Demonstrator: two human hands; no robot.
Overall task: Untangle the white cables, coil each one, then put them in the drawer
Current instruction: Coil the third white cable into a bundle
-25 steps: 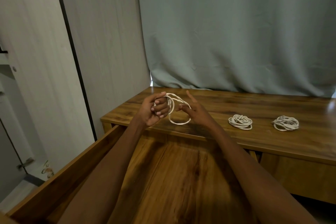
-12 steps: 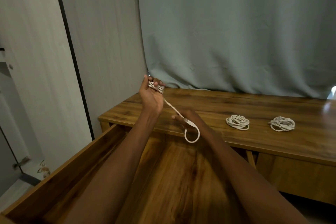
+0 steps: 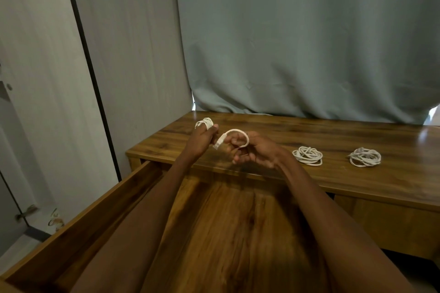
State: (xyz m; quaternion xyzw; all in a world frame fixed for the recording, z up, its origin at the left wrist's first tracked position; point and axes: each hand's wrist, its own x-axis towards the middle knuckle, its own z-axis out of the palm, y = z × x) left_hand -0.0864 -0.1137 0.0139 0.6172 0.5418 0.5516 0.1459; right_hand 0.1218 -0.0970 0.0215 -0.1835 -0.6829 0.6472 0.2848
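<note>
My left hand (image 3: pixel 202 139) grips a white cable (image 3: pixel 206 123), whose loops are wound around its fingers above the desk's left end. The cable's free end arcs to the right, its plug (image 3: pixel 218 144) hanging between the hands. My right hand (image 3: pixel 256 150) pinches that arc with thumb and fingers. Two coiled white cables lie on the desk to the right: a nearer coil (image 3: pixel 307 155) and a farther coil (image 3: pixel 364 156). The wooden drawer (image 3: pixel 78 223) stands pulled out below my forearms.
The wooden desk (image 3: pixel 333 181) runs across the right side. A grey-green curtain (image 3: pixel 297 43) hangs behind it. A pale wardrobe door (image 3: pixel 47 78) stands to the left, beside the drawer's left wall.
The stretched cable has been drawn in: my left hand came down, my right hand rose toward it, and the free end now forms a short arc between them.
</note>
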